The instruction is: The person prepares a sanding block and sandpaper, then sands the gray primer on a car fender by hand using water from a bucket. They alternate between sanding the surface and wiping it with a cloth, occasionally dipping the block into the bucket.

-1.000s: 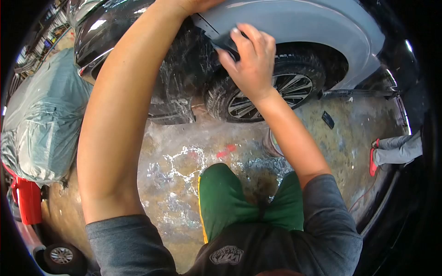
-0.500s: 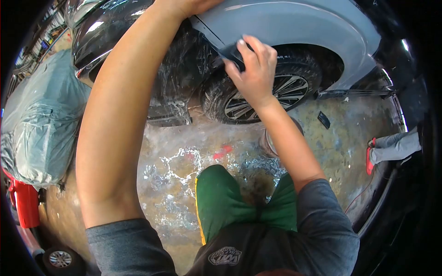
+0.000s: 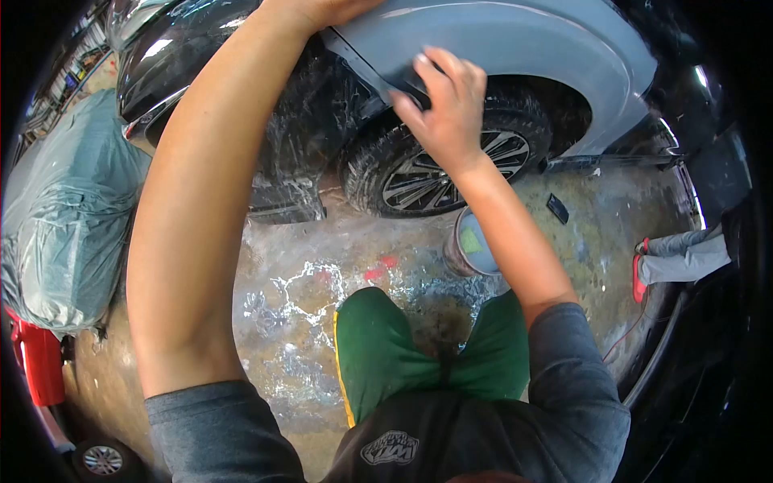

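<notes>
Against the grey fender (image 3: 515, 36), just above the wheel arch, is my right hand (image 3: 451, 105). Its thumb and fingers are bent around a dark thin sheet (image 3: 409, 83), partly hidden and blurred. My left hand (image 3: 326, 10) lies at the top edge of the view on the upper part of the car body, its fingers cut off by the frame. Below my right hand is the dusty tyre (image 3: 366, 173) with its spoked rim.
A bucket (image 3: 457, 251) with a green piece inside stands on the floor by the wheel. Near it lies a dark flat object (image 3: 557, 208). A person's legs in grey trousers (image 3: 684, 258) are at right. At left stands a covered vehicle (image 3: 76, 217).
The whole view has shifted slightly left. My right forearm has moved off the bucket, which now shows its inside. My right hand remains at the fender edge with the dark sheet.
</notes>
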`<action>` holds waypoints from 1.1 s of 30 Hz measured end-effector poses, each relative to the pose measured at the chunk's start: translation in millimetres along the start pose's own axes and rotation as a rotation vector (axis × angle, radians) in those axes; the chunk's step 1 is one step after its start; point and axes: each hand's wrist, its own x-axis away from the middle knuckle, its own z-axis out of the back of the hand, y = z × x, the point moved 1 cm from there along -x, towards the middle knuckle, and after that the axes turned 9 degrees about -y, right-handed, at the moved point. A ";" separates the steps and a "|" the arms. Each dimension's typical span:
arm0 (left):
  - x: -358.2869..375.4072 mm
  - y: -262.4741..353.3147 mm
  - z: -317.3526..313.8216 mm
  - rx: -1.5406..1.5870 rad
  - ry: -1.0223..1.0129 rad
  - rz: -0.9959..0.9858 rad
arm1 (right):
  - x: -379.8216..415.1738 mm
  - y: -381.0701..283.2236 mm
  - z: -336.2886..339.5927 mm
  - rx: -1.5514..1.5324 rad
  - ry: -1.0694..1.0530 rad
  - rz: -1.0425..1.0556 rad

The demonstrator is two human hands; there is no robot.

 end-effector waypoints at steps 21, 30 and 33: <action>-1.7 4.2 9.9 0.046 -0.074 0.038 | -38.3 -21.1 -2.9 -0.051 0.092 -0.179; -1.3 3.1 9.8 0.025 -0.032 -0.024 | -38.1 5.4 0.4 0.013 0.348 -0.348; -1.7 2.7 9.6 0.007 -0.039 -0.011 | -34.7 -34.1 -7.4 -0.076 0.119 -0.215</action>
